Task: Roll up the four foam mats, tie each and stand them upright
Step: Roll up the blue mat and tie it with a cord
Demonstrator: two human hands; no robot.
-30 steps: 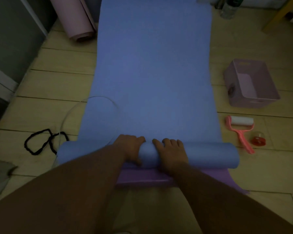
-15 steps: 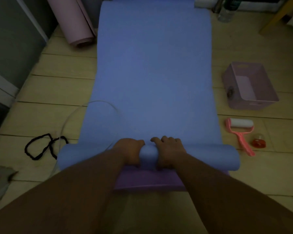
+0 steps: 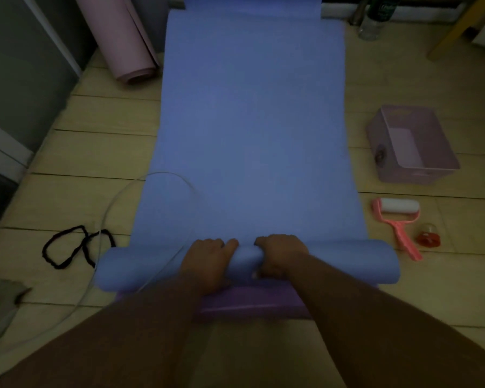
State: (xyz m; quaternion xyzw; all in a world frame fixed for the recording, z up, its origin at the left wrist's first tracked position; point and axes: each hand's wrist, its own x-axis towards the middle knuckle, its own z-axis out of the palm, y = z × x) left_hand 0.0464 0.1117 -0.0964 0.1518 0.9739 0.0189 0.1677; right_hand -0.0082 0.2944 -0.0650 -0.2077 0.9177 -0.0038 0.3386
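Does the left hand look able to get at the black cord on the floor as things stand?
Probably yes, once freed: the black cord lies in the open on the floor, just past the left end of the blue roll. The left hand grips that roll, so it must let go first.

And there they were, 2 arms filling the lower part of the shot, both uncovered. The left forearm [image 3: 140, 331] was bare from the bottom edge right up to the wrist, and the right forearm [image 3: 375, 326] was the same, broad near the camera and narrowing toward the wrist. The left hand [image 3: 207, 259] and the right hand [image 3: 280, 254] were bare too. The light was dim, so finer detail on fingers and nails could not be made out.
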